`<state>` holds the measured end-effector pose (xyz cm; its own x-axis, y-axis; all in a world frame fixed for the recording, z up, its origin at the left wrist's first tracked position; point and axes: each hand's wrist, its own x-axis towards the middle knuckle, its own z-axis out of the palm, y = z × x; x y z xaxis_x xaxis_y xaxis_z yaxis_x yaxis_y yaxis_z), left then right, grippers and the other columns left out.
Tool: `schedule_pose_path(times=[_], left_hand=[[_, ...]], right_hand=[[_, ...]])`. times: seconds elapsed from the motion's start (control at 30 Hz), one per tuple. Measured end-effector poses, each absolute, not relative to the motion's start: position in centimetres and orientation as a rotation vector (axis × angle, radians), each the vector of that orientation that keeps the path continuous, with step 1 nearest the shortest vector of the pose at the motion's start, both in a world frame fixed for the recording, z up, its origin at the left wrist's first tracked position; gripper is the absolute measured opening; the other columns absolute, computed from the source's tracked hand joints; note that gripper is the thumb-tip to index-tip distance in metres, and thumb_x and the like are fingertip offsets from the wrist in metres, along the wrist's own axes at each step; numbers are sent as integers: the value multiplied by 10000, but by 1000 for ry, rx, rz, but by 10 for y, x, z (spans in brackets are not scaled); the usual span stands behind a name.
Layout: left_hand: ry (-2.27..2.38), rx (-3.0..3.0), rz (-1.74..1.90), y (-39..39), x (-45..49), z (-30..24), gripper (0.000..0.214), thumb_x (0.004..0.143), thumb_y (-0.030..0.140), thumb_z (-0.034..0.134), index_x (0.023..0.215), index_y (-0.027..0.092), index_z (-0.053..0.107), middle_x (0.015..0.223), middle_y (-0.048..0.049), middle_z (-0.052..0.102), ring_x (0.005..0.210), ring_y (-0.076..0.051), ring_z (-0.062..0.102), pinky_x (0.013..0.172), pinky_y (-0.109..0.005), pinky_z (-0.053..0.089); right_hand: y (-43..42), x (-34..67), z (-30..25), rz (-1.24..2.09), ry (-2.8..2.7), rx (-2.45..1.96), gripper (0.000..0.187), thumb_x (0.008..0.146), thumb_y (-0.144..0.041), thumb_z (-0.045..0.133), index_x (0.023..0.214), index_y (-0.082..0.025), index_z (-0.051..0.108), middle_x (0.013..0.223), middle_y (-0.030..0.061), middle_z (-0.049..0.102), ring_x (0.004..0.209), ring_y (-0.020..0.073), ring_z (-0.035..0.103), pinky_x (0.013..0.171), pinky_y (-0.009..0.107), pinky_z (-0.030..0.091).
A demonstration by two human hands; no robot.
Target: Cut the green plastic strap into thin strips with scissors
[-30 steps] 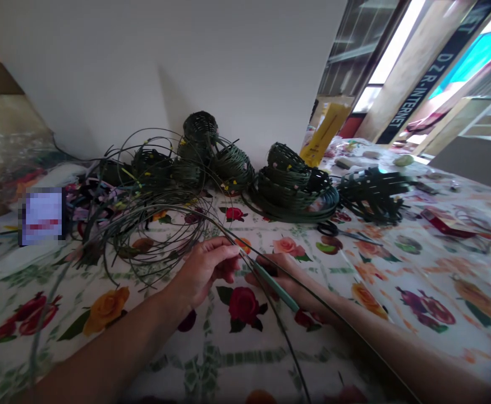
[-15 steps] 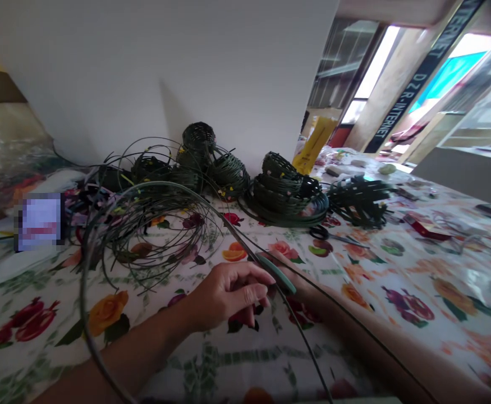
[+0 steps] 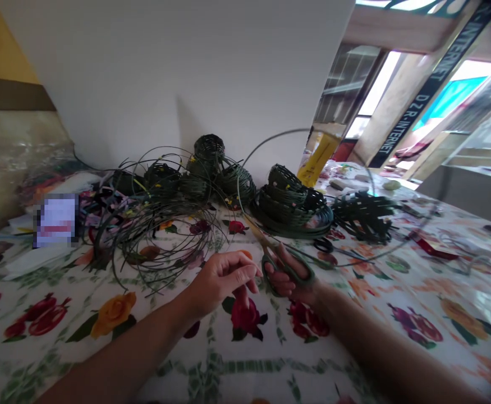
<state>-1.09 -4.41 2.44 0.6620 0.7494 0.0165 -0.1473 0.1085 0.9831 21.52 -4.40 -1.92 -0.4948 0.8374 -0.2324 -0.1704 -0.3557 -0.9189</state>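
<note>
My right hand [image 3: 289, 278] is wrapped round a pair of scissors [image 3: 308, 274] with dark green handles. The blades point up and to the left. To its left, my left hand [image 3: 228, 280] hovers over the tablecloth with fingers curled and thumb close to the forefinger; anything between them is hidden. A long thin strip [image 3: 285, 133] arches in a wide, blurred loop above and to the right of the scissors; I cannot tell whether a hand holds it. Beyond my left hand lies a loose coil of thin dark green strands [image 3: 165, 247].
Several small dark green woven baskets [image 3: 234, 182] stand along the white wall. A bundle of dark strips [image 3: 365, 216], another pair of scissors [image 3: 324, 245] and a yellow packet [image 3: 317, 160] lie to the right. A screen [image 3: 55, 220] stands at the left on the flowered tablecloth [image 3: 178, 348].
The strip's big loop has swung from the left side to the right. My right hand has turned, so the scissors now show both handles and blades. My left hand has moved slightly left.
</note>
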Motion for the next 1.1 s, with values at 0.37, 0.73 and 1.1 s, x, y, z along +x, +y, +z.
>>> schedule_pose_path(times=[0.37, 0.73, 1.1], left_hand=[[824, 1324, 1089, -27, -23, 31, 254, 847, 395, 634, 800, 158, 558, 636, 21, 619, 510, -89, 592, 524, -210, 491], [946, 1423, 1319, -7, -43, 41, 235, 808, 385, 667, 786, 184, 548, 611, 48, 557, 469, -69, 536, 436, -161, 415], [960, 1384, 1385, -7, -49, 46, 268, 851, 412, 614, 734, 173, 585, 566, 26, 586, 491, -93, 578, 502, -195, 490]], right_hand=[[-64, 213, -13, 1773, -1487, -988, 547, 814, -713, 543, 832, -168, 585, 554, -40, 439, 428, 84, 348, 396, 218, 244], [-68, 207, 3, 1588, -1827, -1224, 406, 830, -569, 633, 746, -183, 536, 598, -31, 493, 514, 101, 432, 452, 212, 319], [-71, 203, 10, 1233, -2008, -1449, 343, 807, -511, 643, 784, -174, 586, 703, -11, 532, 617, 132, 477, 550, 238, 400]])
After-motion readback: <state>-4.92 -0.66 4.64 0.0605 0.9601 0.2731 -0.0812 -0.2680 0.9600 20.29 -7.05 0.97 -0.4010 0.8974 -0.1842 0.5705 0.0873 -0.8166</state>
